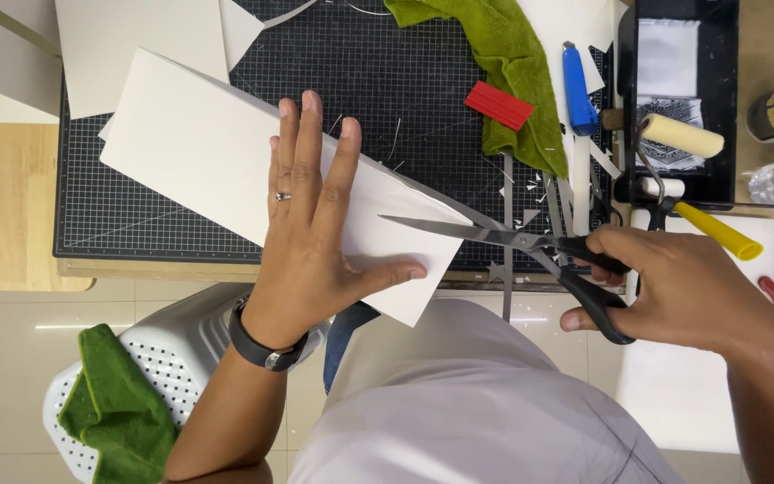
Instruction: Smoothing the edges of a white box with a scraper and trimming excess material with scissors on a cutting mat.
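My left hand point(313, 224) lies flat, fingers spread, on a long white sheet of card point(190, 148) that slants across the black gridded cutting mat point(378, 81). The card's near corner hangs past the table edge. My right hand point(674, 287) grips black-handled scissors point(530, 242). Their blades are open, pointing left, with the tips at the card's right edge beside my left thumb.
A green cloth point(512, 63), red block point(499, 105) and blue utility knife point(577, 90) lie at the mat's far right among paper strips. A black tray point(718, 54) holds a paint roller point(683, 136) with a yellow handle. A white stool with another green cloth point(118, 412) stands lower left.
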